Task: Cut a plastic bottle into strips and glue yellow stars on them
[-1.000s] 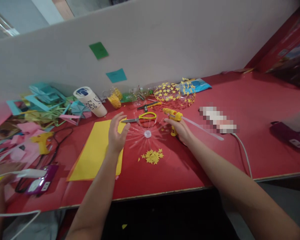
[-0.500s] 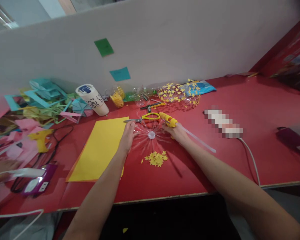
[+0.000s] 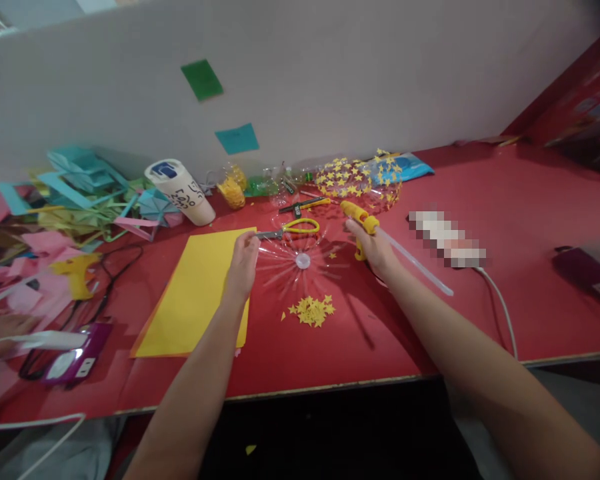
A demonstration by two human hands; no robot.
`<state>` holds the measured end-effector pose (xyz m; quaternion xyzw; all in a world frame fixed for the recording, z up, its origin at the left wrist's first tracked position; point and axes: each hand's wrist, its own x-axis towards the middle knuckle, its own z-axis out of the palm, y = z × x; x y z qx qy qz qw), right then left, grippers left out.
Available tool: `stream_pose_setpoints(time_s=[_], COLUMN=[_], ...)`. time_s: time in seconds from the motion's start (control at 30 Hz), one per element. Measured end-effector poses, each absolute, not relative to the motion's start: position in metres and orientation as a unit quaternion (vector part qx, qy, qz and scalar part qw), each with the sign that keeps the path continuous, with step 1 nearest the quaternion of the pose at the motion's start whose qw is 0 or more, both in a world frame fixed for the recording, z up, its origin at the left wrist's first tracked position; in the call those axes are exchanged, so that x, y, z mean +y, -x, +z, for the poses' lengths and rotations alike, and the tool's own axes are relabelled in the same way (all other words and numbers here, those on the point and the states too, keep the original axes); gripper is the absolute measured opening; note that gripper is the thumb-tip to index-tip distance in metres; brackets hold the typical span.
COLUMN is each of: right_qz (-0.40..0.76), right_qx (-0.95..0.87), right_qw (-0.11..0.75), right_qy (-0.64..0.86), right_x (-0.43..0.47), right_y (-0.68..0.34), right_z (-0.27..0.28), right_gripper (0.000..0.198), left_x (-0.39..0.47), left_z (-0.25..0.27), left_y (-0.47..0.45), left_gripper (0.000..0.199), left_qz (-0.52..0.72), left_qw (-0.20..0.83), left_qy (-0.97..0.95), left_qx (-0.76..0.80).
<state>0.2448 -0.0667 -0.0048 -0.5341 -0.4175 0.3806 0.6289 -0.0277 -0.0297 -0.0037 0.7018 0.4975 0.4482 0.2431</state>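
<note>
Right hand (image 3: 373, 247) wrapped round the grip of the yellow glue gun (image 3: 361, 218), clear glue stick (image 3: 417, 262) sticking out the back. Left hand (image 3: 242, 263) at the left edge of the clear plastic piece (image 3: 303, 261), fingers bunched; can't tell if they pinch a strip. Plastic piece sits on the red worktop (image 3: 320, 367) between the hands, strips fanned out. Yellow stars (image 3: 312, 311) piled just on its near side, scissors (image 3: 295, 230) at its far side. Yellow paper (image 3: 193, 287) under the left forearm.
</note>
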Motion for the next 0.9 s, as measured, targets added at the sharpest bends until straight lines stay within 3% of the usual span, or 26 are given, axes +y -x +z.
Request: stream_pose_setpoints(time_s=[0.1,0.17,0.33,0.47,0.63,0.9], right_qz=[0.371,0.395,0.432,0.432,0.430,0.436], right_qx=[-0.371,-0.343,-0.333,-0.331,-0.351,-0.367], right_qw=[0.657,0.662,0.651,0.651,0.639,0.610], right_qy=[0.540,0.536,0.527,0.530,0.533,0.551], right_x=[-0.069,-0.071,-0.074,-0.074,-0.075,-0.076], right_y=[-0.252,-0.253,-0.251,-0.250,-0.247,-0.245], right_z=[-0.001,0.002,0.008,0.008,0.006,0.005], right_gripper=[0.029,0.028,0.030,0.030,0.027,0.025], left_x=[-0.042,-0.055,-0.096,-0.121,-0.136,-0.139], left_z=[0.018,0.038,0.071,0.056,0.032,0.041], left_y=[0.026,0.022,0.003,-0.019,-0.043,-0.066], left_gripper=[0.024,0.016,0.019,0.024,0.024,0.025], left_qz=[0.534,0.527,0.217,0.039,-0.051,-0.131], left_qw=[0.137,0.114,0.212,0.133,-0.001,0.007], left_qy=[-0.668,-0.705,-0.915,-0.967,-0.953,-0.932], left_qx=[0.500,0.461,0.268,0.214,0.298,0.338])
